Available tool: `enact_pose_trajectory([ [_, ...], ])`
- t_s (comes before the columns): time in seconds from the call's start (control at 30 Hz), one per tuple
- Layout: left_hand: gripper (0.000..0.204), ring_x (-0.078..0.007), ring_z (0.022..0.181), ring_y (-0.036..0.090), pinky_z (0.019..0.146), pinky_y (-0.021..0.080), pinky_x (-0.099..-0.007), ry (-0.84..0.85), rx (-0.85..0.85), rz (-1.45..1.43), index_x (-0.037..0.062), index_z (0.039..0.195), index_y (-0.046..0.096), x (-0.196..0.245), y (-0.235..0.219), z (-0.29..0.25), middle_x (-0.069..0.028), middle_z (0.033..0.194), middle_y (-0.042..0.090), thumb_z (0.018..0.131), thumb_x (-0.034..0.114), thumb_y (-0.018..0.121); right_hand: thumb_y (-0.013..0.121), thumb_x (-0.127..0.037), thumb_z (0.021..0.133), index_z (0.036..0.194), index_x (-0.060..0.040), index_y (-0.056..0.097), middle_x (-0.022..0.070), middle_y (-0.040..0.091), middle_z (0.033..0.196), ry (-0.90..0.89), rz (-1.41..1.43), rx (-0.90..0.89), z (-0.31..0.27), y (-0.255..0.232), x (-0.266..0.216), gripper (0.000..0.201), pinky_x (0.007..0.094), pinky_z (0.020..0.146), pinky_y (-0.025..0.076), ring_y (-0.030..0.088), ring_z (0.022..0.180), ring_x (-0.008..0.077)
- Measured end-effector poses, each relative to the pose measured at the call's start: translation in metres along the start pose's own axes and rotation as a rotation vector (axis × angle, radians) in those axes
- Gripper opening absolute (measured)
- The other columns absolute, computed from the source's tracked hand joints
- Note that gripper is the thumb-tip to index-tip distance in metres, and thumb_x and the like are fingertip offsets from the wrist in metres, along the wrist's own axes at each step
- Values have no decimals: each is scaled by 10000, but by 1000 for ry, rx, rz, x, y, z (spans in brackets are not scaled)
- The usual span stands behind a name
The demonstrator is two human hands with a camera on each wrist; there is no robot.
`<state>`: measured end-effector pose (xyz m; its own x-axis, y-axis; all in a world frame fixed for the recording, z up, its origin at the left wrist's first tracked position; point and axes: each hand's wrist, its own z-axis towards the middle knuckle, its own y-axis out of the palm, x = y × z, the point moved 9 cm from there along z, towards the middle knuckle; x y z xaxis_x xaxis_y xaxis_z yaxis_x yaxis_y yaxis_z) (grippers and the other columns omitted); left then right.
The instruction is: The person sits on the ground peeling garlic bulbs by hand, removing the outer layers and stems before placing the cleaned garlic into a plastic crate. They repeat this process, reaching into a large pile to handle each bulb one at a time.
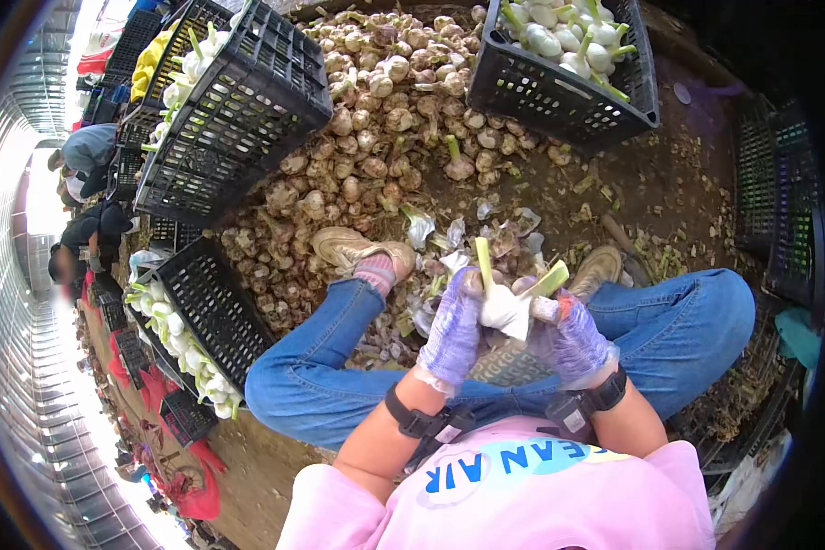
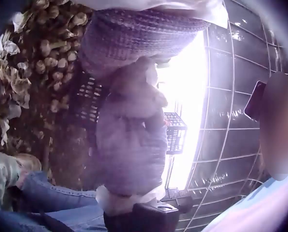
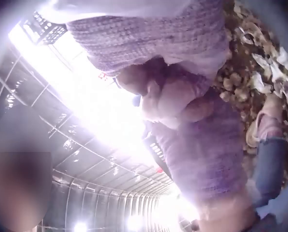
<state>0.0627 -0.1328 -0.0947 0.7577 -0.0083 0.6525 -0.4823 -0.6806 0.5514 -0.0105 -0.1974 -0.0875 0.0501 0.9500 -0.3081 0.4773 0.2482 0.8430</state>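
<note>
Over the lap in the head view, both hands, in purple knitted gloves, meet at a white garlic bulb (image 1: 506, 312). My left hand (image 1: 453, 328) grips the bulb from the left, beside an upright green stem (image 1: 484, 261). From the other side my right hand (image 1: 573, 337) pinches at it, near a second, slanting green stem piece (image 1: 552, 278). In the left wrist view the left glove (image 2: 139, 36) looms close at the top, with the right glove (image 2: 129, 145) beyond. In the right wrist view the right glove (image 3: 149, 41) hides most of the bulb.
A heap of unpeeled garlic (image 1: 367, 128) spreads on the ground ahead. Crates with whiter garlic stand at upper left (image 1: 238, 119), left (image 1: 213, 312) and upper right (image 1: 568, 92). Loose skins (image 1: 454, 240) lie between the feet. Other people (image 1: 92, 156) are at far left.
</note>
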Motion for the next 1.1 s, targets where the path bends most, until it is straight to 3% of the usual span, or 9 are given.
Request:
enact_pose_trajectory([
  [0.17,377,-129,785,576,645,485,-234,26,-19,279,44,1116,514,28,18,-7,-44,962,567,837,274,621,633,-249,810,1113,-36,529,83,601,1000,-31,-158,-56,-8,15,-15,385,290,761,492,595,902,173],
  [0.3,595,-162,882,596,777,495,-291,27,-221,-56,12,1156,516,35,25,-10,-79,1013,596,733,373,728,559,-360,849,1211,76,440,161,587,1079,22,182,-155,-8,29,-14,578,303,783,503,611,924,196],
  [0.5,529,-230,1033,560,901,459,-358,133,-26,-38,26,1190,498,29,-25,10,-119,1096,570,792,310,699,492,-342,901,1228,107,374,248,515,1170,-126,168,-95,-2,20,-33,568,349,785,534,576,1022,337],
  [0.57,455,-216,1015,572,876,484,-349,208,36,-193,52,1188,514,34,-36,6,-95,1098,580,824,279,665,522,-353,894,1208,77,389,235,504,1183,-365,765,-79,-3,-1,-75,549,411,840,517,569,1025,343],
  [0.63,396,-208,1010,576,849,502,-341,197,113,-283,74,1188,524,34,-44,6,-71,1108,582,853,258,627,576,-350,869,1188,61,405,205,534,1126,-481,301,182,-13,-23,-98,548,432,866,507,575,1004,327],
  [0.7,385,-199,1015,576,853,499,-340,156,76,-313,74,1190,522,32,-42,11,-59,1117,583,865,260,608,658,-329,820,1200,-29,451,152,549,1111,-335,-111,-109,6,-7,-80,526,378,897,478,579,1001,260],
  [0.77,398,-203,1017,572,861,492,-332,141,77,-304,76,1201,517,27,-38,15,-66,1117,584,865,271,607,706,-233,788,1232,-59,458,114,544,1139,-299,-831,140,0,-2,-60,538,340,904,455,561,1028,210],
  [0.87,462,-200,1017,565,885,467,-316,62,-15,-232,41,1223,495,13,-25,23,-86,1126,576,858,297,615,721,-117,759,1298,-48,410,80,536,1151,-415,-789,30,10,9,-52,626,305,871,458,542,1029,162],
  [1.1,532,-207,993,572,885,466,-338,72,109,32,23,1210,480,-4,-32,60,-105,1104,576,843,382,622,681,-88,778,975,-40,588,32,585,899,-279,-634,117,25,2,-42,223,266,734,462,550,834,115],
])
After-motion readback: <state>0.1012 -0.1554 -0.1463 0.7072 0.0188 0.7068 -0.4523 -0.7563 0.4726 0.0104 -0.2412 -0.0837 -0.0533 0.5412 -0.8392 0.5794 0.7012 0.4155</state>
